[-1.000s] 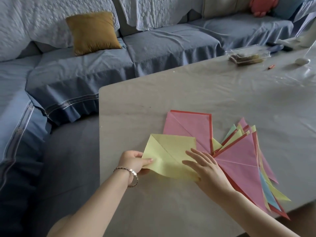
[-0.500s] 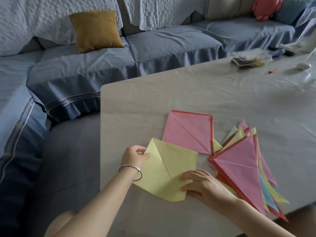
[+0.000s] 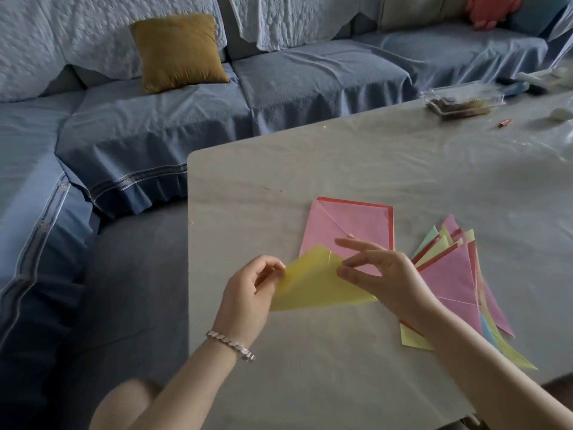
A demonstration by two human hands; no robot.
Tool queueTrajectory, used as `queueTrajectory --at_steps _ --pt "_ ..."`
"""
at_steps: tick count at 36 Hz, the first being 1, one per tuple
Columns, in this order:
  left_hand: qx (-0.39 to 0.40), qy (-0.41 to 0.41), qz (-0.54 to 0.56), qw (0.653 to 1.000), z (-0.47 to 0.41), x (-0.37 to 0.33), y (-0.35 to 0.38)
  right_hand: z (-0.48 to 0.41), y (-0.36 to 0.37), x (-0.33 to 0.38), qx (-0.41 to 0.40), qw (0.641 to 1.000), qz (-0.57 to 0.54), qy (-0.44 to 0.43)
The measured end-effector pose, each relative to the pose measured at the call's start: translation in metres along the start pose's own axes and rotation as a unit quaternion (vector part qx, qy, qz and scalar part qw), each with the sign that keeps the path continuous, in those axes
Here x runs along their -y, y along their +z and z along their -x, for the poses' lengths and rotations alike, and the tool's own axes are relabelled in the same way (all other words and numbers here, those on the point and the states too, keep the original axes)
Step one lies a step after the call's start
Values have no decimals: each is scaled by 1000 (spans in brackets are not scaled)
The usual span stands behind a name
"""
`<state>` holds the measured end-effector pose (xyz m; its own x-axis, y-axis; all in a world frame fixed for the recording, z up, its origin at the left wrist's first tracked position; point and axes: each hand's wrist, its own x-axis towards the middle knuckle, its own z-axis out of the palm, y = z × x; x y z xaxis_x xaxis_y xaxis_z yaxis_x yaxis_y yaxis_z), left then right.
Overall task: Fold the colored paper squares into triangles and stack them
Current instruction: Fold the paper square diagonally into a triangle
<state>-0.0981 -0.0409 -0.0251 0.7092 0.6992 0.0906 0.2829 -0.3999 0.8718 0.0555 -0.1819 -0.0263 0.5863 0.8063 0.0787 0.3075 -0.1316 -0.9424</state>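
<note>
Yellow paper: the yellow paper is held between both hands over the near-left part of the table. It is bent over on itself. Whether its lower edge touches the surface cannot be told.
Left hand: the left hand pinches the sheet's left edge, fingers curled in against the thumb. A bracelet sits on its wrist.
Right hand: the right hand pinches the sheet's upper right corner between thumb and forefinger. Its other fingers are spread and lifted.
Pink square: the pink square lies flat just beyond the hands, toward the table's middle, with 1 diagonal crease. A red edge shows along its far and right sides.
Triangle pile: the triangle pile is fanned out toward the near-right edge, right of the pink square. Pink is on top, with red, yellow, green and blue tips poking out. The right forearm crosses its near end.
Far-right corner: a clear plastic container, a small reddish item and a white object.
Beyond the table: a blue sofa with 1 mustard cushion.
</note>
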Motion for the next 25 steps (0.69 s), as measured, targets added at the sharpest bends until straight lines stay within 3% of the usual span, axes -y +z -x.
queueTrajectory --at_steps 9,14,19,25 --pt "18 -21 36 999 8 -19 1 8 4 9 -59 995 -58 64" --pt "-16 49 54 997 12 -30 7 13 6 20 -72 992 -75 72" --pt "-94 148 -10 984 14 -35 16 17 7 31 -79 991 -80 65" --pt "-121 160 29 979 16 -38 22 21 8 39 -107 989 -90 39"
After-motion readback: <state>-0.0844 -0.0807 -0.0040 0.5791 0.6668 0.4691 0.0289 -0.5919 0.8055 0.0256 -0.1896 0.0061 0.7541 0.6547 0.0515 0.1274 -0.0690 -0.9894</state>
